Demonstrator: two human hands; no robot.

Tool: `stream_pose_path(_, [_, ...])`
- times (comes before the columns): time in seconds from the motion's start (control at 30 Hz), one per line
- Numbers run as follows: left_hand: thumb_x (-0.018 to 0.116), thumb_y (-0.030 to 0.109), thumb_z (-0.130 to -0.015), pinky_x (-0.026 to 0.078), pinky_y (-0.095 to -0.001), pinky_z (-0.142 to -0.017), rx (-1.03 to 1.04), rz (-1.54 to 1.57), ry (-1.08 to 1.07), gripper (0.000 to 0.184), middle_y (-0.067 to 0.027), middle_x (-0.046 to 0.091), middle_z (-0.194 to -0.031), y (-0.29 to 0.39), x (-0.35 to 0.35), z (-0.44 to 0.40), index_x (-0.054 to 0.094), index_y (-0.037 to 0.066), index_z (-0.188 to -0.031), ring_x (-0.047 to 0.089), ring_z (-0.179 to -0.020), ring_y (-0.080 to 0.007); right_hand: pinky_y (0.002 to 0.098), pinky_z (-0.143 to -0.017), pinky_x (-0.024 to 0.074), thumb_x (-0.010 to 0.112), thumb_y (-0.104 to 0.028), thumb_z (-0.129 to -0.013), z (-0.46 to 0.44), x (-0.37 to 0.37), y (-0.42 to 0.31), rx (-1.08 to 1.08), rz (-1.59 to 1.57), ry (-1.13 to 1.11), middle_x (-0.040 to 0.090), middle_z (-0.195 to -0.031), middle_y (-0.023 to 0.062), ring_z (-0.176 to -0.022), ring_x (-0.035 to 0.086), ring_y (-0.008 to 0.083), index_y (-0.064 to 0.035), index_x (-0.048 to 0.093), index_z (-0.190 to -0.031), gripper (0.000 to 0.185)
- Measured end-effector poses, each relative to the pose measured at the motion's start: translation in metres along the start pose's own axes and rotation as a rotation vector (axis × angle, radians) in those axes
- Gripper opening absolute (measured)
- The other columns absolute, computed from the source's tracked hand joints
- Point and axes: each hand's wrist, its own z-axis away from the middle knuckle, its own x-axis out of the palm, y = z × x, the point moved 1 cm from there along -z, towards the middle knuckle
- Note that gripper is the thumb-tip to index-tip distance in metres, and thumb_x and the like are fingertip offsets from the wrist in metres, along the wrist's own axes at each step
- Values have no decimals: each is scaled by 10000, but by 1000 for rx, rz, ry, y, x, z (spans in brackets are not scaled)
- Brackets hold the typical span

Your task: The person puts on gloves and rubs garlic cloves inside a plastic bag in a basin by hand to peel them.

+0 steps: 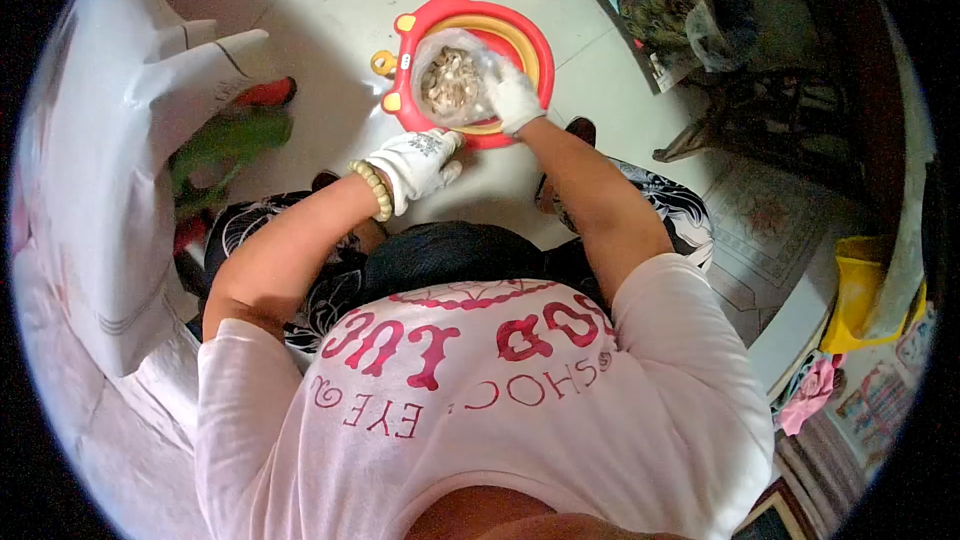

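Head cam is the only view, looking straight down past a white T-shirt (480, 390) with red lettering. A red and yellow basin (545, 70) sits on the pale tiled floor (330, 50) just in front of the person, with a yellow ring (383, 62) sticking out from its left side. Inside it, toward the left, there's a clear plastic bag (470, 40), mouth open, with a pile of whitish-brown bits (452, 83) in it. Too small for me to say what they are.

Both hands have white gloves on. The left hand (415, 162), with a beaded bracelet (372, 189) at the wrist, is at the near rim, fingers partly curled; can't tell if it's actually pinching the edge. The right hand (514, 100) reaches over the basin at the bag's right side, but it's pretty blurry, so no clue whether it's got hold of anything.

Off to the right there's a yellow container-looking thing (865, 290) with some pink cloth (810, 395) just below it.
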Motion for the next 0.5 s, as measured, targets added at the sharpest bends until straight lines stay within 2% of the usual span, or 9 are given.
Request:
stream_pose_path(0.03, [483,312,-863,420,-428,-846,-33,5,-73,465,-262,546,-1041,0,-1,1,415,-14,-1186,544,-963,-380,429,-818,433,484,-347,-860,-7,-7,11,100,-59,18,588,-1003,225,-955,552,387,-44,549,-1090,387])
stream_pose_path(0.1, [488,305,-859,424,-428,-839,-12,6,-43,457,-257,553,-1024,-4,6,-1,421,-13,-1180,548,-951,-380,437,-819,429,475,-309,-856,-13,-17,27,44,9,209,585,-998,236,-941,556,392,-24,554,-1034,346])
stream_pose_path(0.13, [494,298,-855,428,-429,-832,12,1,-18,449,-253,561,-1006,-6,9,0,427,-11,-1174,553,-940,-381,437,-819,429,475,-309,-856,-17,-22,37,42,9,206,585,-998,236,-941,556,392,-24,554,-1034,346])
stream_pose_path(0.2, [497,295,-854,430,-428,-829,-2,-10,-28,442,-252,561,-1001,-2,5,0,431,-11,-1166,553,-937,-382,445,-860,424,490,-336,-838,-23,-29,50,316,186,4,556,-1071,255,-1017,527,397,-41,518,-1113,405])
stream_pose_path(0.33, [499,300,-854,436,-427,-816,-12,-7,-31,420,-253,562,-991,-2,0,-1,448,-12,-1131,555,-930,-382,428,-905,394,481,-312,-847,-9,-23,24,266,214,116,506,-1149,236,-1074,484,390,-25,475,-1161,425])
stream_pose_path(0.4, [498,306,-855,437,-429,-813,-5,-2,-12,420,-254,561,-991,-2,-1,-1,450,-12,-1126,556,-928,-383,416,-950,354,464,-298,-863,-1,-18,4,-93,135,377,461,-1182,236,-1120,436,380,-17,445,-1186,429])
stream_pose_path(0.43, [496,310,-857,435,-426,-820,-10,-11,-23,426,-255,560,-996,-3,-1,-2,448,-11,-1133,554,-936,-381,416,-950,354,464,-298,-863,2,-14,2,-91,137,372,461,-1182,236,-1120,436,380,-17,445,-1186,429])
stream_pose_path(0.5, [494,315,-858,433,-423,-827,-21,-22,-36,433,-256,560,-1002,-3,-1,-3,446,-10,-1140,553,-944,-379,416,-963,335,456,-286,-873,3,-2,-1,-323,231,97,468,-1148,260,-1121,428,369,-5,459,-1167,407])
